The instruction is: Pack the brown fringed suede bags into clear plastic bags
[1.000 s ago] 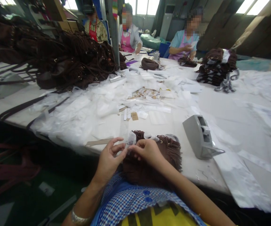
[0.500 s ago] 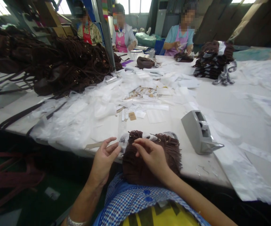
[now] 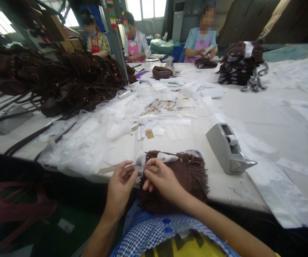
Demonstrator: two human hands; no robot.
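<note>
A dark brown fringed bag (image 3: 186, 178) with small metal eyelets lies at the table's front edge, against my blue checked clothing. White padding (image 3: 167, 157) pokes out at its top. My right hand (image 3: 160, 176) is over the bag's left side, thumb and fingertips drawn together in a pinch. Just left of the bag is my left hand (image 3: 123, 182), its fingers curled and the thumb close to them. The fingertips of both hands nearly face each other across a small gap. Anything pinched there is too small or clear to make out. Clear plastic (image 3: 140, 160) shows behind the gap.
A grey tape dispenser (image 3: 227, 151) stands right of the bag. Clear plastic bags (image 3: 76, 146), paper scraps and a brown tag (image 3: 149, 134) lie beyond. Brown bags are heaped at left (image 3: 84, 78) and stacked at right (image 3: 239, 64). Several co-workers sit across the table.
My right hand has moved left and down toward my left hand, uncovering more of the bag and its white padding. My left hand has shifted slightly right, its fingers more curled.
</note>
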